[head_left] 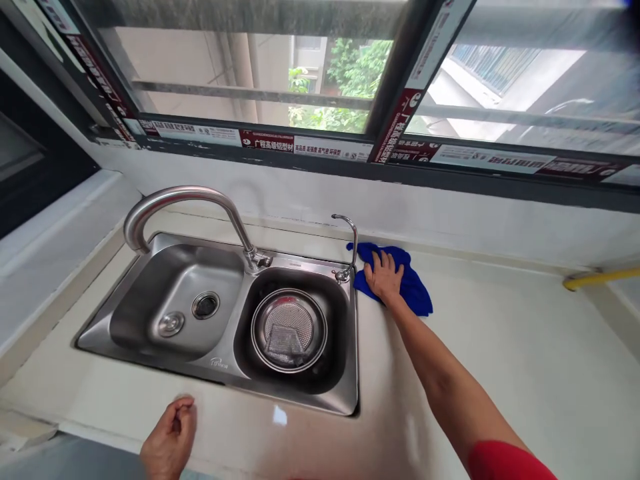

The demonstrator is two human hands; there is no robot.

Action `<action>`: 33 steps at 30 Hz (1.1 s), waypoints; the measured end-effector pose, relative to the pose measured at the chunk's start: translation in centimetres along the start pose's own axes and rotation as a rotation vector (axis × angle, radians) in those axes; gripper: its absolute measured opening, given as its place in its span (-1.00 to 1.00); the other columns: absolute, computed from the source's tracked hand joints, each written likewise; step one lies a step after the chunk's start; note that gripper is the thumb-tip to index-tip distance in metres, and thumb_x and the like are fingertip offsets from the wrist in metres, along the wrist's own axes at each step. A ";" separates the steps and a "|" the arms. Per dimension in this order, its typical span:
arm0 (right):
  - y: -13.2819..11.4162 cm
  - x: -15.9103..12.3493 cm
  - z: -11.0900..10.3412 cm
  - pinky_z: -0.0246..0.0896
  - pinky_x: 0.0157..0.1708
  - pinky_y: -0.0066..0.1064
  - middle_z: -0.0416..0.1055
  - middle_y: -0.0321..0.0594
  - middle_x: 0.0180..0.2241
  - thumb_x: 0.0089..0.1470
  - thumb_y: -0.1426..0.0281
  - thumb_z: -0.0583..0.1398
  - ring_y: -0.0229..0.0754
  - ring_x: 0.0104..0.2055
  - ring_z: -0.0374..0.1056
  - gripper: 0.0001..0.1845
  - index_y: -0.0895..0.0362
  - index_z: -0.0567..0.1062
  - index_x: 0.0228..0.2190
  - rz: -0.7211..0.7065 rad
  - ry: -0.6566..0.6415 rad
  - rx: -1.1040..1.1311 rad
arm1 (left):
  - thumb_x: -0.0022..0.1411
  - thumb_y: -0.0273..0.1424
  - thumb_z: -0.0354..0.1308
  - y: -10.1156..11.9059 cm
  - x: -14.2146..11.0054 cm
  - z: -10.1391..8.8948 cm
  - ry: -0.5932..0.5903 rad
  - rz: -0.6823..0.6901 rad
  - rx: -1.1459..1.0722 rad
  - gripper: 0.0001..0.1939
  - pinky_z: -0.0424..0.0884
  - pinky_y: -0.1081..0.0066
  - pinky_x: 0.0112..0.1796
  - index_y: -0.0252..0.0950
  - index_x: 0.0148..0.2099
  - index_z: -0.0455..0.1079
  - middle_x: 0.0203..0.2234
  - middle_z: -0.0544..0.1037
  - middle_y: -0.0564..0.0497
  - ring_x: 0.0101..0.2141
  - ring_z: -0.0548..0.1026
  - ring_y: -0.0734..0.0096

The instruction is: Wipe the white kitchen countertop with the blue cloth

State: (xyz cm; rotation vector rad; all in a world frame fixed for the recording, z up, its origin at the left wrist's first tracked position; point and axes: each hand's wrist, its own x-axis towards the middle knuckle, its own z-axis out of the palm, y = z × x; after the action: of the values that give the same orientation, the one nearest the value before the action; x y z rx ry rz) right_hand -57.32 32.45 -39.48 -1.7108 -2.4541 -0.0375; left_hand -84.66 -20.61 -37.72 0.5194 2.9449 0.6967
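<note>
My right hand (383, 275) reaches far across the pale countertop (500, 347) and lies flat, fingers spread, on a blue cloth (413, 287). The cloth is bunched just right of the sink's back corner, beside a small thin tap (349, 243). My left hand (169, 441) rests at the counter's front edge below the sink, fingers curled loosely inward with nothing visible in them.
A steel double sink (150, 257) is set into the counter, with a large curved faucet (185, 200) and a round metal strainer basket (289, 330) in the right bowl. A window with dark frames runs behind. A yellow pipe (600, 277) crosses at the far right.
</note>
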 end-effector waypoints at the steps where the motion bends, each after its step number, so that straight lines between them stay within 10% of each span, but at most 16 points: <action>1: 0.2 -1.1 0.0 -0.14 0.28 0.28 0.06 0.01 0.36 0.32 0.19 -0.18 0.11 0.40 -0.11 -0.37 0.17 0.15 0.30 -0.049 0.008 -0.004 | 0.18 -0.16 -0.04 -0.1 0.0 0.1 0.006 0.010 -0.004 -0.67 0.31 0.45 -0.41 -0.17 -0.24 0.50 -0.38 0.64 0.05 -0.47 0.49 0.45; 12: -0.7 -11.8 -2.1 -0.38 0.38 0.12 0.32 -0.14 0.23 0.25 0.31 0.01 -0.01 0.39 -0.01 -0.60 0.09 0.48 0.03 -0.632 -0.019 0.010 | 0.21 -0.16 -0.06 -0.4 -0.4 0.5 0.010 0.040 -0.013 -0.63 0.25 0.45 -0.44 -0.19 -0.21 0.53 -0.62 0.49 0.10 -0.55 0.41 0.44; 18: -2.3 -13.4 -3.3 -0.39 0.40 0.09 0.50 -0.11 0.02 0.16 0.36 0.09 0.02 0.29 0.16 -0.69 0.11 0.58 -0.15 -0.732 -0.091 0.099 | 0.20 -0.17 -0.07 0.1 -0.4 0.1 -0.028 0.023 -0.034 -0.62 0.21 0.44 -0.44 -0.20 -0.21 0.53 -0.65 0.46 0.09 -0.55 0.40 0.43; 28: -0.4 -29.3 -5.5 -0.12 0.36 0.20 0.49 -0.11 0.00 0.12 0.44 0.12 -0.01 0.22 0.26 -0.65 0.10 0.52 -0.06 -0.803 -0.052 0.363 | 0.21 -0.19 -0.06 0.6 -0.4 -0.3 -0.068 -0.018 -0.051 -0.62 0.17 0.43 -0.42 -0.21 -0.18 0.53 -0.62 0.47 0.06 -0.52 0.38 0.41; 33: -0.8 -32.7 -5.7 0.08 0.27 0.25 0.49 -0.11 0.00 0.17 0.43 0.09 0.01 0.20 0.30 -0.62 0.06 0.47 0.01 -0.703 -0.014 0.376 | 0.22 -0.23 -0.04 0.5 -0.4 -0.3 -0.081 -0.015 -0.050 -0.64 0.19 0.44 -0.42 -0.21 -0.17 0.55 -0.61 0.49 0.06 -0.53 0.39 0.41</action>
State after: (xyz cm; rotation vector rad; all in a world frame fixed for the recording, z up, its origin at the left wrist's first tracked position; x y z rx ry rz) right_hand -46.42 1.10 -38.28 -0.6620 -2.7141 0.3319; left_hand -84.20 -20.39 -37.23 0.5078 2.8461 0.7272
